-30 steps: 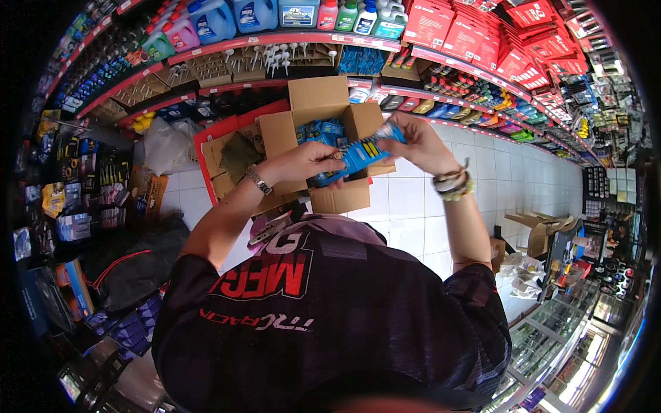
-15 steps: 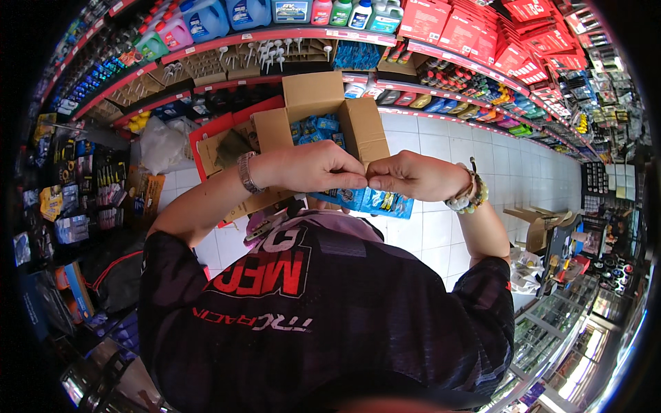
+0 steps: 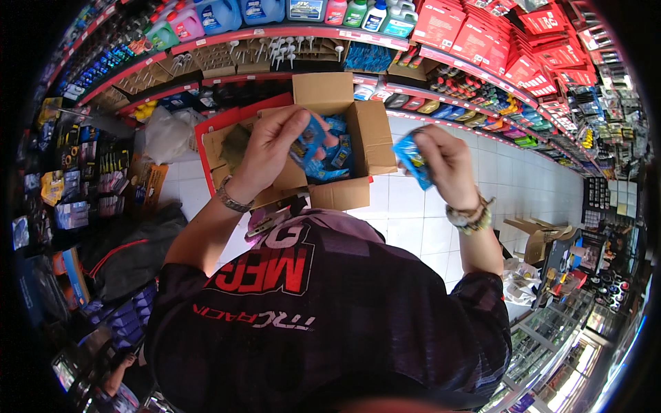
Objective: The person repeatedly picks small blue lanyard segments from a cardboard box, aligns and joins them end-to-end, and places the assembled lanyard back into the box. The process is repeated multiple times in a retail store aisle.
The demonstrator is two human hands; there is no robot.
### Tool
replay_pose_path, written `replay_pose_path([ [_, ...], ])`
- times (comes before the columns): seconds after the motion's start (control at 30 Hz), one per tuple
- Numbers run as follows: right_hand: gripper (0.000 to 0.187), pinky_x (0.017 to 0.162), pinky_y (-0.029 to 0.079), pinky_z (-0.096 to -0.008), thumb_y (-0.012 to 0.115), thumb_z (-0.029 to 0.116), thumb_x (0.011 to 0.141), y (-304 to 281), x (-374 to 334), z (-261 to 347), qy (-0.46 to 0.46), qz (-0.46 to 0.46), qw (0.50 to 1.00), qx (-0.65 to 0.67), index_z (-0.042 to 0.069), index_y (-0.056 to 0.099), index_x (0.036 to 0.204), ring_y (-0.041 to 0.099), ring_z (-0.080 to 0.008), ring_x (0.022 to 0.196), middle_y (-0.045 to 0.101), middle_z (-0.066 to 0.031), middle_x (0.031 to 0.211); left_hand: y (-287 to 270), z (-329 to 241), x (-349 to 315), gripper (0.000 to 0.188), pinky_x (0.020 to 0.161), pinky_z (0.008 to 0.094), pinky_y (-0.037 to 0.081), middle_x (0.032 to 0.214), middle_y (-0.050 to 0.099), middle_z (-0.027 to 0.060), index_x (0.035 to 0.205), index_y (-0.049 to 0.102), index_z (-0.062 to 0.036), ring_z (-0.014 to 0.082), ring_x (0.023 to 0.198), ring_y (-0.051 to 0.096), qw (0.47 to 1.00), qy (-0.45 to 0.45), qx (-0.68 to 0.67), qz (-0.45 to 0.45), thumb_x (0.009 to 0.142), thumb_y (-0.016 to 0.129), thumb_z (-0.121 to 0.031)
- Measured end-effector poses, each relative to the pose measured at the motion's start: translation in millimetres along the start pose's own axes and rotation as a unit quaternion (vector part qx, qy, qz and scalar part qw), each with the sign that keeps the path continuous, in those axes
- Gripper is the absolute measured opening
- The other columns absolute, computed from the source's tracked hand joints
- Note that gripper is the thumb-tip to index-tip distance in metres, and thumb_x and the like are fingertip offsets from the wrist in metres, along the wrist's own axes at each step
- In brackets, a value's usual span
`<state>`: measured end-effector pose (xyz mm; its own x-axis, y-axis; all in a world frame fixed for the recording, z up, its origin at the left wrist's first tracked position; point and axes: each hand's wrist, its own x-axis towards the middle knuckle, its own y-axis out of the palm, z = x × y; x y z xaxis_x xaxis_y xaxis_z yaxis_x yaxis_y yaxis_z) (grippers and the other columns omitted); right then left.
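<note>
While my left hand (image 3: pixel 272 144) is pinching a blue packet (image 3: pixel 314 136) above centre, my right hand (image 3: pixel 447 164), apart, is gripping a glossy second packet (image 3: pixel 410 157) right of centre.

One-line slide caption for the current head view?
Left hand holding a blue packet over an open cardboard box of blue packets; right hand holding another to the box's right.

Jugs (image 3: pixel 218 14), bottles (image 3: pixel 374 16) and red packs (image 3: pixel 438 25) crowd long red-edged shelves (image 3: pixel 313 32) across the top of the frame in a shop, where small labels (image 3: pixel 259 32) dot the shelf fronts, packaged goods (image 3: pixel 72 215) hang at far left and glass cases (image 3: pixel 551 330) fill the lower right.
</note>
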<state>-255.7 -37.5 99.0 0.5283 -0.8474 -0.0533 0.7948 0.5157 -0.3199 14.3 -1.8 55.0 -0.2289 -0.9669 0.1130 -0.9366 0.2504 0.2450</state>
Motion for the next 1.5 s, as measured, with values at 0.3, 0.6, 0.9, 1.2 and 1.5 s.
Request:
replay_pose_path([
  [0.3,0.038,0.062,0.051,-0.0271,0.071,0.020,0.084,51,47,-69,-0.124,0.044,0.980,-0.148,-0.001,0.058,0.113,0.062,-0.0201,0.063,0.063,-0.0103,0.084,7,73,26,0.035,0.107,0.0360,0.034,0.146,0.034,0.0106,0.133,0.051,-0.0079,0.0208,0.132,0.039,0.985,0.102,0.139,0.029,0.099,0.047,-0.016],
  [0.6,0.022,0.067,0.049,-0.0226,0.066,0.010,0.089,-5,42,-43,0.124,0.221,0.966,0.047,0.001,0.058,0.107,0.061,-0.0091,0.084,0.064,-0.0023,0.091,-6,83,19,0.025,0.073,0.0275,0.052,0.088,0.067,0.0070,0.103,0.059,0.0016,0.0169,0.083,0.066,0.925,-0.251,0.079,0.275,0.098,0.051,-0.021],
  [0.9,0.029,0.057,0.052,-0.0267,0.050,0.023,0.099,12,6,-14,0.083,0.352,0.932,0.037,-0.004,0.061,0.094,0.068,-0.0148,0.067,0.067,-0.0097,0.077,25,8,24,0.025,0.052,0.0318,0.042,0.060,0.055,0.0113,0.085,0.060,0.0018,0.0165,0.051,0.052,0.896,-0.046,0.256,0.359,0.096,0.053,-0.020],
  [1.2,0.028,0.062,0.053,-0.0259,0.048,0.020,0.100,0,-16,-10,0.045,0.039,0.987,0.150,-0.006,0.059,0.101,0.066,-0.0150,0.069,0.066,-0.0082,0.076,11,-8,-2,0.034,0.053,0.0253,0.048,0.071,0.066,0.0104,0.089,0.059,-0.0001,0.0119,0.055,0.058,0.994,-0.061,0.012,0.087,0.102,0.041,-0.026],
  [1.5,0.030,0.065,0.050,-0.0279,0.069,0.019,0.085,65,36,-65,-0.198,-0.032,0.974,-0.101,-0.002,0.061,0.106,0.062,-0.0218,0.066,0.065,-0.0087,0.082,5,57,21,0.033,0.110,0.0386,0.028,0.143,0.038,0.0101,0.128,0.058,-0.0100,0.0245,0.132,0.035,0.967,0.161,0.186,0.063,0.100,0.045,-0.022],
])
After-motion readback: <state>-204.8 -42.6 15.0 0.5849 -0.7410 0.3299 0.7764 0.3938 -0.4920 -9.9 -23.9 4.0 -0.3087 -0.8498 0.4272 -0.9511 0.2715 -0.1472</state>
